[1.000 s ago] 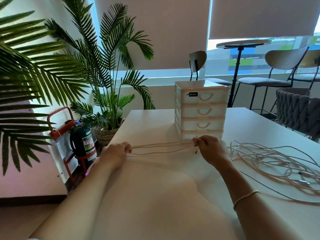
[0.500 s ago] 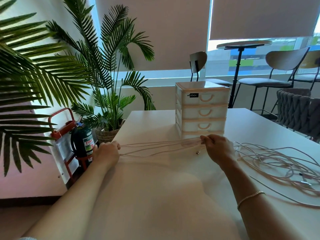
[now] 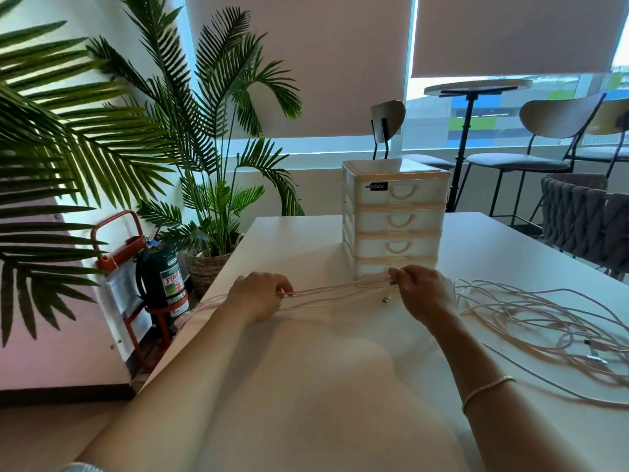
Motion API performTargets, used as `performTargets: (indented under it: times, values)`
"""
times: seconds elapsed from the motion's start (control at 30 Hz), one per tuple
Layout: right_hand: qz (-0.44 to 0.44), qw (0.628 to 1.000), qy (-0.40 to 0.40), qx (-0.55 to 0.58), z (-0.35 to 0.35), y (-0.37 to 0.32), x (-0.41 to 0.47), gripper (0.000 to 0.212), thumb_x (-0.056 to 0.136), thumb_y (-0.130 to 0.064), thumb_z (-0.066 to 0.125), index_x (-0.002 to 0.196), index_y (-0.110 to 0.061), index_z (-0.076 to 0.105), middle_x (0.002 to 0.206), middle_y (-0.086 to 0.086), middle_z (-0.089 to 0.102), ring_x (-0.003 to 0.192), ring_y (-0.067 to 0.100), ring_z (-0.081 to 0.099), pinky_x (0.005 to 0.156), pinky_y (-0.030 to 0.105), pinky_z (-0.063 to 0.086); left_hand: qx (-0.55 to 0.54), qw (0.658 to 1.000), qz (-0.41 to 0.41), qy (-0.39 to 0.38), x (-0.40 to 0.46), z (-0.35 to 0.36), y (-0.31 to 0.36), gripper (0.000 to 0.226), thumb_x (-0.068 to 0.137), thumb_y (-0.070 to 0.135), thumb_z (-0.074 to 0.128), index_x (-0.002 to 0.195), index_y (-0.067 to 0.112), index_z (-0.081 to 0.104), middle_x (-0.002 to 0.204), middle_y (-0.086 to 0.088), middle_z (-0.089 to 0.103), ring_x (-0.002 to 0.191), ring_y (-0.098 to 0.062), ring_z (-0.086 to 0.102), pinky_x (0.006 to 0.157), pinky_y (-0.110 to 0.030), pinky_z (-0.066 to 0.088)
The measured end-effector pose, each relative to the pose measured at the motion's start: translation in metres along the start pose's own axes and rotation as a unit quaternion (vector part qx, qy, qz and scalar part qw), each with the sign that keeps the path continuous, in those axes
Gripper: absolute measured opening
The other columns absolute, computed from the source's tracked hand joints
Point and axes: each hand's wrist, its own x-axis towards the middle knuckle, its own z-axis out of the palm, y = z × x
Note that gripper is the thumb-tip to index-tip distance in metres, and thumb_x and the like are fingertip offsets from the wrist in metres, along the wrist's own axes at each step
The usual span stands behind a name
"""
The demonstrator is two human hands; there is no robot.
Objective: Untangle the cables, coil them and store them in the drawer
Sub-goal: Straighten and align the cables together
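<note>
A pale pink cable [image 3: 340, 290] is stretched in several strands between my hands above the white table [image 3: 340, 386]. My left hand [image 3: 260, 296] pinches the strands at their left end; slack trails off the table's left edge behind it. My right hand [image 3: 422, 291] pinches the other end, right in front of the drawer unit [image 3: 394, 219]. A small plug [image 3: 386, 298] dangles just below that hand. A tangled heap of pale cables [image 3: 544, 321] lies on the table to the right. All the drawers are closed.
The table's left edge runs close to my left hand; below it stand a fire extinguisher [image 3: 163, 277] in a red frame and potted palms [image 3: 211, 206]. A woven chair [image 3: 585, 216] and bar stools [image 3: 531, 158] stand beyond the far right.
My left hand swung out to the table's left edge, then came back toward the middle, with slack now trailing behind it. My right hand edged right and stays in front of the drawers.
</note>
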Motion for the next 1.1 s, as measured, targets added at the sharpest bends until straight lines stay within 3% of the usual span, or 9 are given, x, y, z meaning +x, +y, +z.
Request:
performTargets:
  times: [0.17, 0.3, 0.5, 0.67, 0.93, 1.1]
  values:
    - [0.001, 1.000, 0.006, -0.003, -0.001, 0.002, 0.001, 0.030, 0.093, -0.032, 0.051, 0.090, -0.012, 0.073, 0.095, 0.012, 0.070, 0.092, 0.028, 0.058, 0.069, 0.025, 0.031, 0.152, 0.986, -0.064, 0.035, -0.008, 0.001, -0.014, 0.039, 0.088, 0.008, 0.041, 0.114, 0.030, 0.059, 0.119, -0.002, 0.060, 0.114, -0.022, 0.050, 0.095, -0.033, 0.036]
    - [0.011, 1.000, 0.010, 0.008, -0.001, 0.000, 0.000, 0.029, 0.093, -0.031, 0.051, 0.089, -0.012, 0.072, 0.092, 0.012, 0.069, 0.083, 0.024, 0.054, 0.067, 0.024, 0.029, 0.151, 0.973, -0.159, 0.074, -0.013, 0.000, -0.031, 0.033, 0.088, 0.006, 0.038, 0.112, 0.015, 0.060, 0.116, -0.009, 0.059, 0.111, -0.029, 0.052, 0.089, -0.037, 0.045]
    - [0.024, 0.999, 0.015, 0.015, 0.000, 0.004, 0.002, 0.029, 0.092, -0.033, 0.051, 0.088, -0.013, 0.072, 0.092, 0.013, 0.069, 0.093, 0.030, 0.058, 0.070, 0.028, 0.036, 0.131, 0.955, -0.254, 0.085, -0.019, -0.005, -0.045, 0.033, 0.091, 0.001, 0.036, 0.114, 0.003, 0.060, 0.118, -0.016, 0.059, 0.111, -0.033, 0.054, 0.084, -0.040, 0.048]
    - [0.017, 1.000, 0.006, 0.013, 0.001, 0.001, 0.000, 0.029, 0.092, -0.033, 0.051, 0.091, -0.013, 0.072, 0.094, 0.012, 0.070, 0.092, 0.029, 0.059, 0.071, 0.028, 0.036, 0.122, 0.947, -0.272, 0.122, -0.017, -0.005, -0.047, 0.030, 0.089, -0.003, 0.039, 0.106, 0.001, 0.063, 0.111, -0.018, 0.061, 0.107, -0.034, 0.056, 0.080, -0.042, 0.050]
    - [0.016, 1.000, -0.009, 0.014, 0.000, -0.003, -0.002, 0.027, 0.092, -0.032, 0.052, 0.088, -0.014, 0.072, 0.090, 0.010, 0.071, 0.079, 0.018, 0.051, 0.067, 0.023, 0.031, 0.182, 0.929, -0.305, 0.099, -0.014, 0.000, -0.056, 0.032, 0.094, 0.006, 0.035, 0.113, 0.007, 0.061, 0.122, -0.012, 0.058, 0.119, -0.030, 0.044, 0.086, -0.036, 0.046]
    - [0.014, 1.000, -0.014, 0.004, -0.001, -0.003, -0.003, 0.028, 0.092, -0.032, 0.052, 0.090, -0.013, 0.072, 0.089, 0.009, 0.071, 0.085, 0.023, 0.058, 0.064, 0.023, 0.032, 0.186, 0.924, -0.320, 0.091, -0.018, -0.001, -0.062, 0.033, 0.095, 0.010, 0.035, 0.118, 0.008, 0.058, 0.127, -0.015, 0.052, 0.121, -0.031, 0.039, 0.092, -0.037, 0.044]
